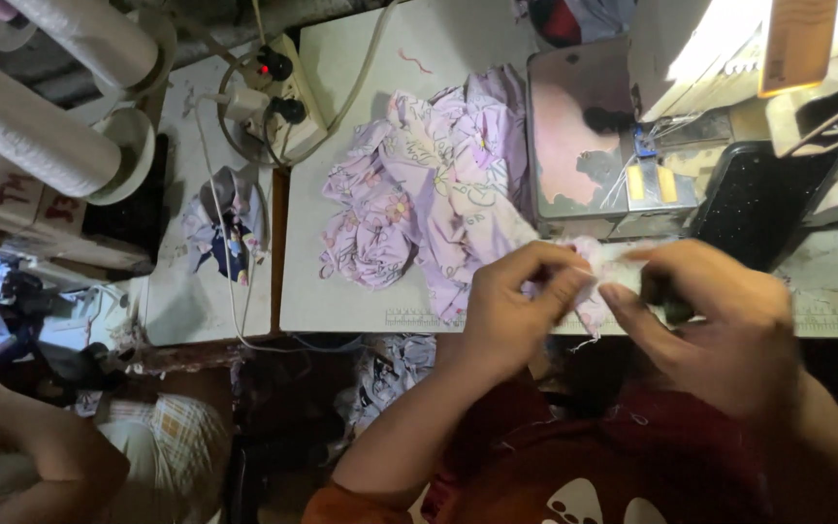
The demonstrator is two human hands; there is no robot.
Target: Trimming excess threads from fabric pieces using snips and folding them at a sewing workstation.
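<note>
My left hand (511, 306) and my right hand (715, 315) meet at the front edge of a sewing table (341, 281). Together they pinch a small piece of pale pink floral cloth (601, 267) between the fingertips. A dark small object shows under the right hand's fingers; I cannot tell what it is. Just left of the hands, a crumpled heap of lilac floral fabric (429, 184) lies on the table. The sewing machine (729, 68) stands behind the hands at the right, with its metal plate (574, 136) beside the heap.
A power strip (278, 92) with plugs and cables sits at the table's back left. A small cloth bundle (230, 228) lies on a side board. White rolls (41, 107) stand far left. Another person's arm (21, 427) is at the lower left.
</note>
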